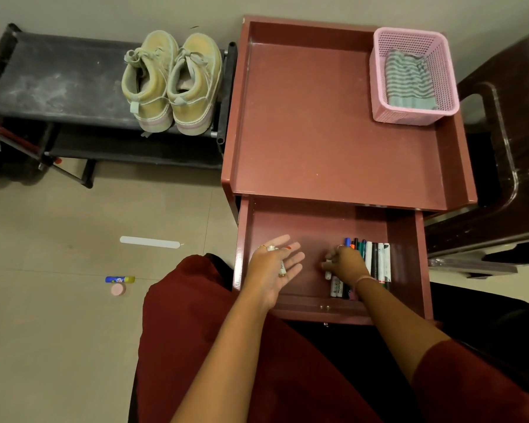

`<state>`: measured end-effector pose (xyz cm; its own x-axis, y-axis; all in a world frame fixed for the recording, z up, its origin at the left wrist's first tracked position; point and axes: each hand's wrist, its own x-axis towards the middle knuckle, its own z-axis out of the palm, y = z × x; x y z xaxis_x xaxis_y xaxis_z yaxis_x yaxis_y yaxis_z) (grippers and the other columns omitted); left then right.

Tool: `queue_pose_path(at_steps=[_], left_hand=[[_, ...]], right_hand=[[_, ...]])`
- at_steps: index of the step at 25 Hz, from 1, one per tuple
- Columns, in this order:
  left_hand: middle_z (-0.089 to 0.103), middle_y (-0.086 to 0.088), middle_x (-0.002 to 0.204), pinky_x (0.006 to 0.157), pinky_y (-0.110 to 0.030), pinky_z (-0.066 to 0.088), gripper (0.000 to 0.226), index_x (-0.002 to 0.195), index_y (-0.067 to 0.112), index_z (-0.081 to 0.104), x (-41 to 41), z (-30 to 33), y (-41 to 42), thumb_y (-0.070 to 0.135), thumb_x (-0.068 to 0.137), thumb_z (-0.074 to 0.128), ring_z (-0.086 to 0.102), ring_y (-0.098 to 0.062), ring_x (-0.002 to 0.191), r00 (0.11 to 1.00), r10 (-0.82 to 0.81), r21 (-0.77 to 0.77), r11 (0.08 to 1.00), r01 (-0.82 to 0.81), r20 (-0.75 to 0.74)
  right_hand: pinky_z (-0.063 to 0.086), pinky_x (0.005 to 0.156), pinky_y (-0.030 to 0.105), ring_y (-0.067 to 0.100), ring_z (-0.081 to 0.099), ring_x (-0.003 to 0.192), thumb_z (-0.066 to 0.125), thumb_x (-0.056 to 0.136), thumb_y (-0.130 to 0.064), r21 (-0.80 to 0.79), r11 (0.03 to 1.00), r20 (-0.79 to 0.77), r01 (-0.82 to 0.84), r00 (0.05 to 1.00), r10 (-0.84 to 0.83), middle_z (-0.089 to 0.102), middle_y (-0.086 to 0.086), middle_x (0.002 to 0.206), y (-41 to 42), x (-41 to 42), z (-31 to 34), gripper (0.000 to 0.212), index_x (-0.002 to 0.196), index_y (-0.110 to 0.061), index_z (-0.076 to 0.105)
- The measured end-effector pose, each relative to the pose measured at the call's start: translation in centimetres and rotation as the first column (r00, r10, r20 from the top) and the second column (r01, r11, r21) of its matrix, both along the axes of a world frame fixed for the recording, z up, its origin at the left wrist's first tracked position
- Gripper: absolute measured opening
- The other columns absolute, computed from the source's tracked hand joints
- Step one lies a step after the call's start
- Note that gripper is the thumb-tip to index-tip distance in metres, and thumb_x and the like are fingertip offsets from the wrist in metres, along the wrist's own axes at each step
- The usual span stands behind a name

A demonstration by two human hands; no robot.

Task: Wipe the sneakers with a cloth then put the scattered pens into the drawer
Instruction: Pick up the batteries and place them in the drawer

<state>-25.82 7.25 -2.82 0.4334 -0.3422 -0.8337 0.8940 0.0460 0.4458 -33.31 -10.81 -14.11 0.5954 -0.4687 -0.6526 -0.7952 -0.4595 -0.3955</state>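
The reddish drawer is pulled out under the cabinet top. Several pens and markers lie side by side at its right. My right hand is inside the drawer, fingers curled round a white marker at the left end of the row. My left hand hovers over the drawer's left part, palm up and fingers relaxed, with a white pen lying across it. The tan sneakers stand as a pair on the black shoe rack. A striped cloth lies in the pink basket.
On the floor at left lie a white flat strip, a blue glue stick and a small pink round object. A dark wooden chair stands to the right of the cabinet. My red-clothed knees fill the bottom.
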Motion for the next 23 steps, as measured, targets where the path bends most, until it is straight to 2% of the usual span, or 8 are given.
queue_pose_path(at_steps=[3,8,10,12,14,15,19,23], left_hand=[[0.069,-0.011,0.114,0.083,-0.033,0.056,0.027,0.116,0.014,0.059,0.1,0.0,-0.1,-0.001,0.097,0.046,0.069,-0.022,0.099,1.000,0.012,0.001,1.000,-0.012,-0.005],[0.068,-0.007,0.115,0.086,-0.032,0.054,0.024,0.108,0.016,0.062,0.1,0.1,0.1,0.001,0.097,0.048,0.069,-0.019,0.099,1.000,-0.018,0.023,1.000,0.017,0.005],[0.066,-0.006,0.118,0.090,-0.033,0.052,0.025,0.108,0.017,0.063,0.0,0.0,0.1,0.001,0.097,0.047,0.068,-0.018,0.100,0.999,-0.042,0.026,0.999,0.042,0.015],[0.065,-0.007,0.120,0.096,-0.035,0.049,0.026,0.114,0.015,0.062,-0.1,0.1,-0.1,0.002,0.097,0.047,0.067,-0.017,0.102,0.997,-0.079,0.021,0.997,0.079,0.018],[0.065,-0.007,0.119,0.099,-0.037,0.046,0.029,0.121,0.013,0.060,-0.2,0.3,-0.4,0.003,0.096,0.050,0.065,-0.018,0.105,0.992,-0.129,0.006,0.992,0.129,0.005],[0.065,-0.009,0.118,0.098,-0.037,0.045,0.030,0.122,0.014,0.059,-0.3,0.4,-0.5,0.004,0.095,0.051,0.064,-0.019,0.106,0.988,-0.156,-0.007,0.988,0.156,-0.002],[0.065,-0.010,0.120,0.097,-0.033,0.047,0.031,0.123,0.016,0.059,-0.4,0.6,-0.6,0.004,0.097,0.050,0.061,-0.021,0.112,0.985,-0.174,-0.027,0.984,0.174,-0.017],[0.068,-0.004,0.110,0.076,-0.025,0.055,0.025,0.117,0.017,0.062,0.0,0.3,0.0,0.006,0.095,0.054,0.065,-0.013,0.089,0.999,-0.013,0.049,0.999,0.011,0.033]], right_hand=[[0.045,0.085,0.029,0.020,0.061,0.092,0.075,0.077,-0.022,-0.054,0.997,-0.102,-0.047,0.994,0.041,0.066,0.004,0.095,0.3,-0.5,-0.5,0.020,0.092,-0.013,0.065],[0.044,0.093,0.036,0.018,0.058,0.103,0.070,0.079,-0.041,-0.236,0.866,-0.271,-0.440,0.886,0.376,0.067,-0.003,0.101,0.2,-1.9,-0.7,0.018,0.089,-0.026,0.072],[0.048,0.093,0.038,0.019,0.059,0.100,0.068,0.083,-0.037,-0.177,0.931,-0.110,-0.320,0.946,0.304,0.067,-0.001,0.103,0.1,-1.8,-0.4,0.018,0.091,-0.021,0.072],[0.051,0.090,0.038,0.019,0.063,0.096,0.060,0.090,-0.034,0.221,0.972,0.110,0.077,0.988,-0.104,0.069,0.000,0.101,0.7,-1.0,1.7,0.023,0.096,-0.015,0.071],[0.052,0.085,0.034,0.021,0.064,0.097,0.047,0.096,-0.040,0.728,0.605,-0.035,0.322,0.899,-0.436,0.070,0.002,0.103,1.7,0.1,4.1,0.036,0.110,-0.012,0.065],[0.052,0.086,0.034,0.021,0.064,0.099,0.042,0.097,-0.044,0.830,0.453,-0.097,0.326,0.884,-0.458,0.069,0.004,0.105,2.1,0.4,4.8,0.043,0.117,-0.012,0.062],[0.049,0.087,0.037,0.022,0.059,0.098,0.036,0.099,-0.041,0.916,0.281,-0.139,0.288,0.882,-0.450,0.062,0.010,0.111,3.0,1.4,4.6,0.047,0.126,-0.007,0.054],[0.050,0.075,0.027,0.019,0.059,0.084,0.037,0.099,-0.007,0.828,0.384,-0.165,0.408,0.832,-0.529,0.060,0.012,0.095,2.4,1.3,3.0,0.023,0.106,0.000,0.057]])
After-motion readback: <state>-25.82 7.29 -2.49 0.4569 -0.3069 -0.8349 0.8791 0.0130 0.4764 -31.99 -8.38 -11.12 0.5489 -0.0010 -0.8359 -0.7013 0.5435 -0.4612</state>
